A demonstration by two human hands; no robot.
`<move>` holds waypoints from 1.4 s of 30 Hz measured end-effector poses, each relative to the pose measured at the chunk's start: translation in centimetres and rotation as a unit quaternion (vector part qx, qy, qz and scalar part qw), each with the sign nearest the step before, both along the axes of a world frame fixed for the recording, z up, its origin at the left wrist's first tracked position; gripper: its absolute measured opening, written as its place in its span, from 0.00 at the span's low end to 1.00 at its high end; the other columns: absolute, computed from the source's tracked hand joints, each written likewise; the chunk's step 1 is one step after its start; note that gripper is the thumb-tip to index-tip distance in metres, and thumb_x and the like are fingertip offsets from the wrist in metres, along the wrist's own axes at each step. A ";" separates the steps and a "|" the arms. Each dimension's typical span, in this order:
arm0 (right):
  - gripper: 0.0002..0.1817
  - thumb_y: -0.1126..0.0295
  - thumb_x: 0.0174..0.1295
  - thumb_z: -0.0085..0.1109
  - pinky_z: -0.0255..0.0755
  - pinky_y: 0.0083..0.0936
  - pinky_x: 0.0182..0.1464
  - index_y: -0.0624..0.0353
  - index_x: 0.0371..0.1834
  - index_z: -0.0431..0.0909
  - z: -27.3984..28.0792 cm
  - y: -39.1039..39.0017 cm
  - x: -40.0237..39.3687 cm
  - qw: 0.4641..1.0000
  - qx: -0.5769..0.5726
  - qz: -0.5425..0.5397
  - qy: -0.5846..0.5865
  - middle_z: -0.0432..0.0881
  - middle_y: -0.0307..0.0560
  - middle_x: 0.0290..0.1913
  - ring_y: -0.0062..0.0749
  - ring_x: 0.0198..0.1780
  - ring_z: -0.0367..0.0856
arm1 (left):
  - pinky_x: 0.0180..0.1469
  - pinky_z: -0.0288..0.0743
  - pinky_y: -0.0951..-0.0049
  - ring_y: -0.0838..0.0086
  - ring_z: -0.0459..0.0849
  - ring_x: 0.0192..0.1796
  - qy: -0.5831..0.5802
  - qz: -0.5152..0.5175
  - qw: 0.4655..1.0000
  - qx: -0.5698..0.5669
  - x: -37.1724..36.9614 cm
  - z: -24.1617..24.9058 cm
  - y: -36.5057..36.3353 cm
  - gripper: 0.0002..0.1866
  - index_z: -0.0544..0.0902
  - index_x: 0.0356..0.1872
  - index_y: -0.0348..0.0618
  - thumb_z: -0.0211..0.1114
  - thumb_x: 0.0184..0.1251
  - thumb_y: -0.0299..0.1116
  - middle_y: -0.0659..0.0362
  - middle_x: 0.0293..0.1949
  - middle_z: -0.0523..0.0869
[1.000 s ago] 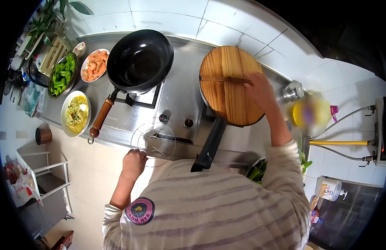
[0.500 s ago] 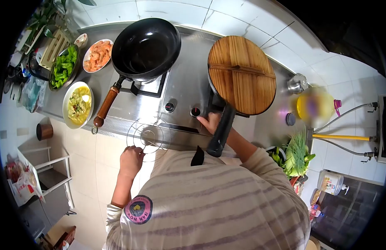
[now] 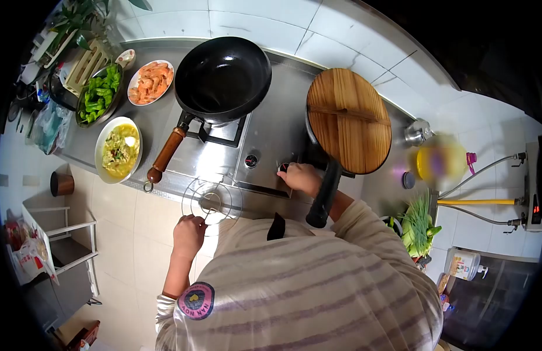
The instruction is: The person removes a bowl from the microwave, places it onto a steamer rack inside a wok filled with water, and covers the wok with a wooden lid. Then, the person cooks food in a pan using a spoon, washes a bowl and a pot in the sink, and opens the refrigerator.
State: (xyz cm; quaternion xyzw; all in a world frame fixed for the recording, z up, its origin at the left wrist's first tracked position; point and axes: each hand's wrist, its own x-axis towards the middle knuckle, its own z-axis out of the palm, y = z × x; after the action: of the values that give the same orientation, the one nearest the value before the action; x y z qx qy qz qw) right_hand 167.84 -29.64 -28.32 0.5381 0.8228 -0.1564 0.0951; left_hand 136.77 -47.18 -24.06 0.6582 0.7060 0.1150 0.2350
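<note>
My left hand (image 3: 189, 235) is closed on a round wire steaming rack (image 3: 211, 202) in front of the counter's edge. My right hand (image 3: 303, 178) grips the right stove knob (image 3: 284, 168), its fingers covering most of it. Just right of that hand is the black handle (image 3: 325, 196) of a pan under a wooden lid (image 3: 350, 123). A second knob (image 3: 250, 161) is to the left, untouched. On the left burner rests a black wok (image 3: 224, 76) with a wooden handle (image 3: 168, 152) pointing towards me.
On the left counter are a plate of shrimp (image 3: 150, 83), a bowl of green peppers (image 3: 99, 96) and an oval bowl of egg mixture (image 3: 120, 151). To the right stand an oil jug (image 3: 440, 161), a metal pot (image 3: 418, 132) and leafy greens (image 3: 420, 225).
My right hand has moved from beside the right knob onto it, fingers now around it. My left hand still holds the rack. The whole view has shifted slightly.
</note>
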 end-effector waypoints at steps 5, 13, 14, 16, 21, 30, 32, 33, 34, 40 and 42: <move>0.24 0.55 0.61 0.54 0.76 0.38 0.35 0.72 0.39 0.73 0.0 0.2 0.7 0.998 -0.019 0.048 0.021 0.82 0.58 0.28 0.51 0.33 0.82 | 0.38 0.75 0.62 0.58 0.80 0.35 0.004 -0.010 1.000 0.005 -0.4 -0.3 0.2 0.05 0.82 0.25 0.40 0.68 0.47 0.28 0.52 0.27 0.82; 0.13 0.73 0.59 0.48 0.75 0.30 0.29 0.74 0.41 0.71 -1.2 -0.5 0.5 0.969 0.161 0.187 -0.002 0.80 0.56 0.23 0.40 0.26 0.82 | 0.38 0.75 0.63 0.58 0.80 0.35 0.001 -0.019 1.000 0.002 -0.4 -0.9 0.6 0.05 0.82 0.25 0.41 0.69 0.47 0.28 0.53 0.27 0.82; 0.14 0.73 0.57 0.48 0.75 0.28 0.29 0.75 0.41 0.72 -1.0 -0.5 0.3 0.964 0.175 0.199 -0.026 0.79 0.54 0.23 0.39 0.26 0.81 | 0.38 0.75 0.63 0.58 0.80 0.35 0.005 -0.025 1.000 0.001 -0.4 -0.9 0.7 0.05 0.82 0.25 0.41 0.69 0.48 0.29 0.53 0.27 0.82; 0.14 0.74 0.55 0.48 0.75 0.25 0.28 0.75 0.41 0.72 -0.4 -0.6 0.1 0.958 0.188 0.211 -0.050 0.79 0.52 0.24 0.37 0.26 0.81 | 0.38 0.75 0.63 0.58 0.80 0.35 0.009 -0.030 1.000 0.000 -0.5 -0.9 0.8 0.05 0.82 0.25 0.41 0.68 0.48 0.29 0.53 0.27 0.82; 0.15 0.74 0.55 0.47 0.74 0.22 0.29 0.73 0.42 0.71 0.6 -0.6 -0.2 0.945 0.207 0.234 -0.099 0.79 0.50 0.25 0.34 0.27 0.80 | 0.40 0.76 0.63 0.59 0.80 0.36 0.012 -0.032 0.999 -0.002 -0.6 -0.3 1.0 0.04 0.82 0.25 0.41 0.66 0.50 0.30 0.54 0.28 0.82; 0.14 0.74 0.54 0.47 0.75 0.23 0.31 0.72 0.41 0.73 -0.7 -0.9 -0.2 0.950 0.222 0.201 -0.085 0.79 0.50 0.25 0.34 0.28 0.80 | 0.41 0.76 0.63 0.59 0.80 0.36 0.015 -0.052 0.999 -0.009 -0.7 -0.4 1.2 0.05 0.82 0.25 0.42 0.66 0.51 0.31 0.54 0.28 0.82; 0.14 0.74 0.55 0.47 0.76 0.24 0.32 0.73 0.41 0.73 -0.8 -0.9 -0.1 0.962 0.202 0.177 -0.051 0.79 0.51 0.26 0.36 0.29 0.80 | 0.41 0.76 0.63 0.59 0.80 0.36 0.020 -0.063 0.998 -0.011 -0.6 -0.2 1.3 0.05 0.82 0.25 0.42 0.66 0.51 0.31 0.54 0.28 0.82; 0.14 0.74 0.55 0.47 0.76 0.26 0.33 0.73 0.41 0.72 -0.7 -0.9 -0.1 0.971 0.183 0.156 -0.017 0.79 0.53 0.26 0.37 0.29 0.81 | 0.41 0.76 0.63 0.59 0.80 0.36 0.023 -0.071 0.997 -0.011 -0.6 -0.1 1.5 0.05 0.82 0.25 0.42 0.66 0.51 0.31 0.54 0.28 0.82; 0.14 0.74 0.55 0.47 0.76 0.26 0.33 0.73 0.41 0.72 -0.6 -1.0 0.0 0.972 0.184 0.146 -0.018 0.79 0.53 0.26 0.37 0.29 0.81 | 0.41 0.76 0.63 0.59 0.80 0.36 0.024 -0.081 0.996 -0.010 -0.6 0.0 1.7 0.05 0.82 0.25 0.42 0.66 0.51 0.31 0.54 0.28 0.82; 0.16 0.74 0.56 0.47 0.77 0.27 0.33 0.72 0.45 0.72 -0.9 -1.9 -0.1 0.973 0.202 0.108 -0.016 0.80 0.53 0.28 0.39 0.32 0.81 | 0.39 0.76 0.63 0.60 0.80 0.36 0.037 -0.133 0.990 0.000 -0.3 0.1 2.9 0.05 0.82 0.25 0.42 0.66 0.51 0.31 0.55 0.28 0.82; 0.19 0.73 0.55 0.48 0.78 0.27 0.32 0.68 0.50 0.72 -1.2 -2.2 -0.4 0.972 0.203 0.097 -0.074 0.81 0.52 0.30 0.37 0.35 0.82 | 0.39 0.76 0.63 0.60 0.80 0.36 0.037 -0.157 0.987 0.003 -0.2 0.2 3.3 0.05 0.82 0.25 0.42 0.67 0.50 0.31 0.55 0.28 0.82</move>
State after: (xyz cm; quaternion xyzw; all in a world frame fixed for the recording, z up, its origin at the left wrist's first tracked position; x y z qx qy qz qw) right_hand 167.45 -31.89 -29.51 0.4742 0.8761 0.0640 0.0591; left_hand 136.57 -43.93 -23.85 0.7653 0.6016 0.0547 0.2220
